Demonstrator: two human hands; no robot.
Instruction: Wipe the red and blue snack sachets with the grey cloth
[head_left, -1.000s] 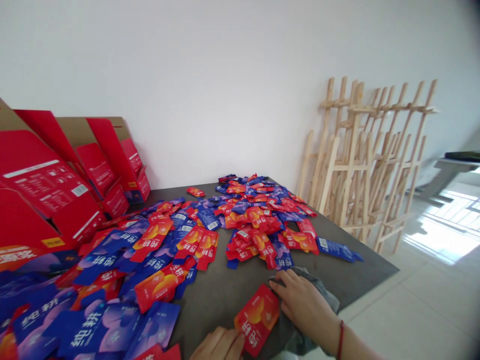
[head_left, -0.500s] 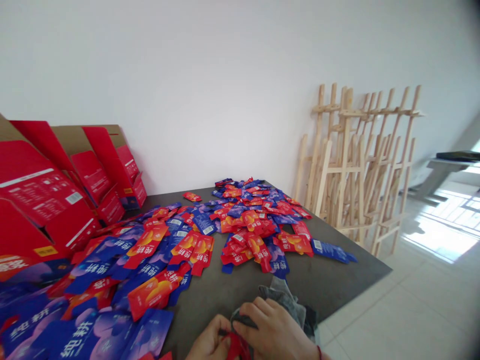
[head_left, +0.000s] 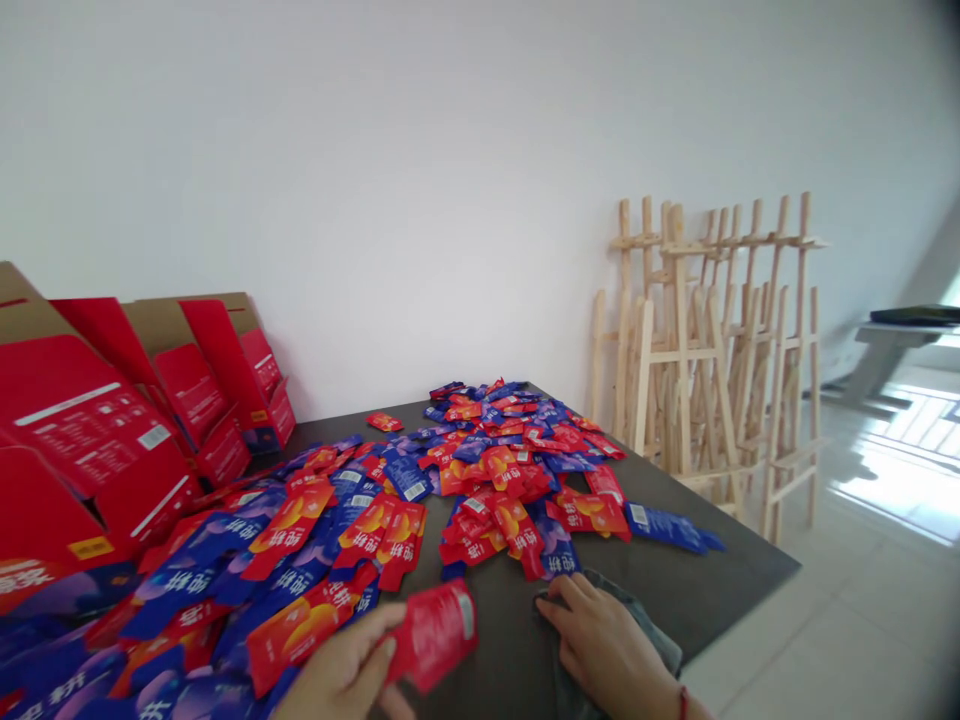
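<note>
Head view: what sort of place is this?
Perhaps an art room doubling as a workroom: wooden easels stand near the pale wall, while red boxes and heaped packets crowd the dark table.

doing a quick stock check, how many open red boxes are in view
3: the near box at the picture's left edge, the middle box beyond it, and the far box farthest back. More could be hidden behind these.
</note>
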